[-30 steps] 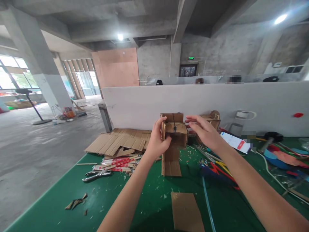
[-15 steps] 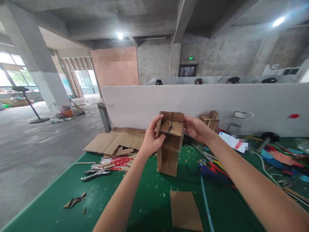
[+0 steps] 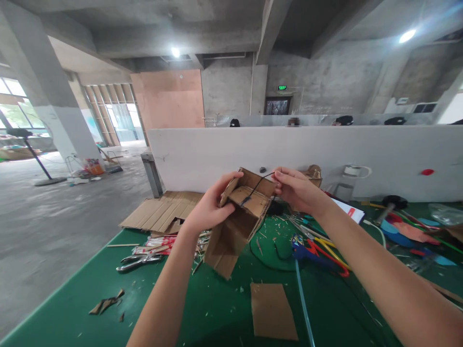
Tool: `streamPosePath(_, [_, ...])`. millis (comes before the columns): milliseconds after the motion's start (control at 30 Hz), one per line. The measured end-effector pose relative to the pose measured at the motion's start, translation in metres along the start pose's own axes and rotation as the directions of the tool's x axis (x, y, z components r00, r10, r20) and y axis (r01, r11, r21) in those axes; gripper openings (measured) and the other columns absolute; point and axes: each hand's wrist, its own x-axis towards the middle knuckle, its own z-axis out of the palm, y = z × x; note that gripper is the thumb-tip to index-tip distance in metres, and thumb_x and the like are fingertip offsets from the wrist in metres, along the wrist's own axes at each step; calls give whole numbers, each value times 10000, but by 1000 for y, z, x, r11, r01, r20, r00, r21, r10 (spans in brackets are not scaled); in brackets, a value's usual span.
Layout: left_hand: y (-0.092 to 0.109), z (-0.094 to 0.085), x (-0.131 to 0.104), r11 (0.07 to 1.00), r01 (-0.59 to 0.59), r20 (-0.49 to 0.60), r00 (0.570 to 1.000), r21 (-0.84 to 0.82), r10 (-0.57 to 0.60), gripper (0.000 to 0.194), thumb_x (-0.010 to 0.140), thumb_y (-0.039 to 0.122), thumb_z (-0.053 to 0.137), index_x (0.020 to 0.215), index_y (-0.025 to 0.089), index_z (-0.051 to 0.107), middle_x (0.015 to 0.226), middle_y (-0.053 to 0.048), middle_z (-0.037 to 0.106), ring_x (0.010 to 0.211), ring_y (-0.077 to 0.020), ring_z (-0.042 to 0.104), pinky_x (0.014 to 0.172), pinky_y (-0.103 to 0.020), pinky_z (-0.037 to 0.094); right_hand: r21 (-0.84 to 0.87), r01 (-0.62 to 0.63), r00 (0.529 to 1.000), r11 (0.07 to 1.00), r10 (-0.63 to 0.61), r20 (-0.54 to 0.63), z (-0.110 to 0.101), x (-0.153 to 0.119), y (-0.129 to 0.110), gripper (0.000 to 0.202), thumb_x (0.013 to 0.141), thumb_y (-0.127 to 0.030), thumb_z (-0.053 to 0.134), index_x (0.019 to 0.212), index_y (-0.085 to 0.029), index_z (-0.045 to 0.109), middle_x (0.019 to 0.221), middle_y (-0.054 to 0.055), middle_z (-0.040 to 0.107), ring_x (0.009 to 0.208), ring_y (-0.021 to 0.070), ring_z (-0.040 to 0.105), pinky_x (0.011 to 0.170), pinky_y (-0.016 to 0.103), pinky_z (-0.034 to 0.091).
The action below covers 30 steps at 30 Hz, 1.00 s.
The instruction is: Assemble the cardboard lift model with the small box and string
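A cardboard box structure point(image 3: 231, 241) is tilted in front of me, its open compartment facing my way. My left hand point(image 3: 213, 202) grips its upper left side, thumb in front and fingers over the top edge. A thin black cord point(image 3: 257, 185) runs across the box's upper panel from a dark spot near its front edge. My right hand point(image 3: 294, 188) pinches the far end of that cord just beyond the box's upper right corner. Below on the table lies a loose cardboard piece point(image 3: 273, 311).
On the green table point(image 3: 144, 308), pliers point(image 3: 139, 260), red-and-white wrapped sticks point(image 3: 159, 244) and cardboard sheets point(image 3: 159, 214) lie to the left. Coloured-handled tools point(image 3: 321, 253), a phone point(image 3: 347, 209) and another cardboard construction point(image 3: 313, 176) are on the right. A white partition point(image 3: 202, 149) stands behind.
The box has tilted, its lower end swinging left. My right hand has gone from the box's right side to the cord, which now slants up to the right.
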Motion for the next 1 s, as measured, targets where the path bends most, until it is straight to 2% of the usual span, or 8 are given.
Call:
streamPosePath(133, [5, -15, 14, 1000, -1, 211, 978, 0, 0, 718, 656, 43, 497, 1322, 309, 468, 1399, -26, 492, 1315, -270, 449, 1128, -461, 355, -127, 3, 1000, 992, -3, 1, -7, -17, -3, 205, 817, -326, 641, 978, -229, 560, 578, -95, 337, 460, 55, 272, 476, 225, 349])
streamPosePath(300, [5, -15, 49, 998, 70, 515, 855, 2, -60, 702, 634, 114, 497, 1314, 287, 509, 1292, -35, 594, 1154, -279, 592, 952, -445, 519, -467, -28, 999, 884, 8, -44, -21, -45, 2, 311, 823, -386, 610, 1083, -228, 543, 599, -77, 396, 465, 69, 348, 431, 229, 288])
streamPosePath(400, [-2, -10, 55, 982, 187, 656, 737, 36, -164, 696, 592, 136, 517, 1266, 304, 571, 1194, -8, 661, 1046, -264, 647, 877, -412, 552, -735, -73, 997, 674, 73, -32, -28, -65, 6, 352, 811, -376, 590, 1126, -226, 543, 707, -29, 515, 575, 106, 484, 511, 253, 371])
streamPosePath(500, [-16, -3, 39, 953, 290, 732, 630, 91, -261, 660, 550, 165, 553, 1190, 307, 635, 1099, 4, 701, 933, -250, 669, 842, -396, 551, -932, -82, 979, 352, 203, -9, -34, -84, 12, 445, 802, -304, 544, 1240, -230, 515, 737, 0, 602, 621, 153, 549, 555, 288, 379])
streamPosePath(667, [-41, 12, -7, 895, 402, 759, 517, 193, -396, 583, 533, 217, 589, 1096, 334, 687, 1020, 29, 719, 907, -252, 657, 852, -393, 529, -993, -117, 974, 18, 196, -111, -54, -104, 32, 441, 768, -193, 470, 1189, -235, 595, 736, 37, 668, 631, 198, 589, 551, 299, 343])
streamPosePath(767, [-51, 19, -23, 862, 461, 780, 450, 214, -434, 589, 527, 227, 595, 1087, 384, 685, 947, 55, 731, 843, -235, 663, 811, -360, 539, -986, -163, 983, 34, 96, -159, -74, -109, 47, 337, 771, -219, 481, 1070, -202, 634, 734, 47, 672, 646, 202, 601, 559, 293, 376])
streamPosePath(933, [-61, 22, -29, 839, 437, 811, 329, 323, -483, 691, 550, 217, 590, 1215, 403, 604, 1136, 55, 696, 907, -240, 667, 784, -350, 545, -927, -218, 974, 305, 3, -229, -89, -123, 76, 232, 814, -321, 489, 963, -204, 623, 722, 33, 671, 633, 184, 617, 612, 296, 466])
streamPosePath(1000, [-62, 21, -29, 825, 430, 810, 288, 367, -511, 712, 580, 209, 583, 1265, 402, 563, 1224, 51, 659, 1000, -250, 654, 835, -354, 538, -925, -183, 976, 333, -51, -212, -85, -131, 89, 233, 836, -340, 483, 959, -203, 624, 827, 57, 698, 702, 194, 643, 673, 310, 486])
